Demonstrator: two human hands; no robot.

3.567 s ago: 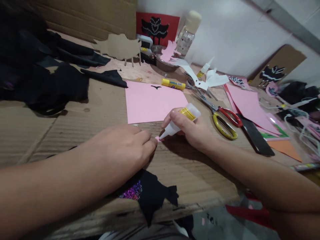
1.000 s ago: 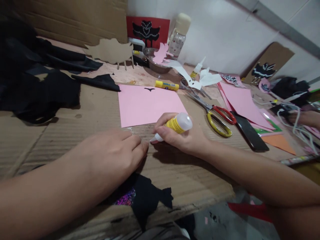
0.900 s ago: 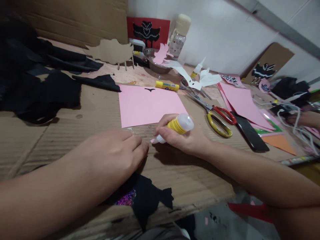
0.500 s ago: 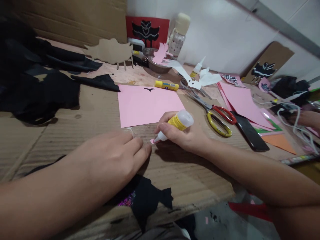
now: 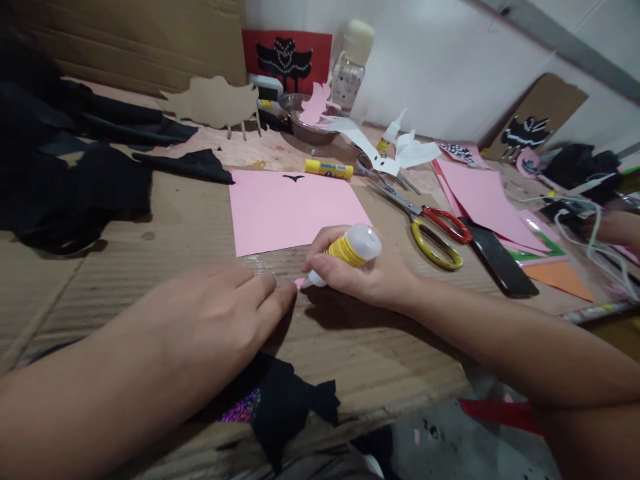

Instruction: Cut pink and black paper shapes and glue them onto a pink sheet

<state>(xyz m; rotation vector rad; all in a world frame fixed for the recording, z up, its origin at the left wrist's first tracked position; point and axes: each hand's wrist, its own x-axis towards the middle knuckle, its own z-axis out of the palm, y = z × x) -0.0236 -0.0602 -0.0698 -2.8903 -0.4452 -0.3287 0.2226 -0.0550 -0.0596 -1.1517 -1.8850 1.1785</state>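
Observation:
My right hand is closed round a small white glue bottle with a yellow label, tilted so its nozzle meets a tiny pink paper piece on the cardboard. My left hand lies just left of it, fingers together, with fingertips at the edge of that piece. Beyond both hands lies a pink sheet with a small black shape near its far edge. A black cutout with purple glitter sits below my left hand.
Scissors, a yellow glue stick and a metal bowl stand beyond. Black fabric lies left. Pink sheets and a black phone-like object are right, near another person's hand.
The whole view has shifted slightly. My right hand still holds the bottle, its nozzle at the tiny pink piece; my left hand remains beside it.

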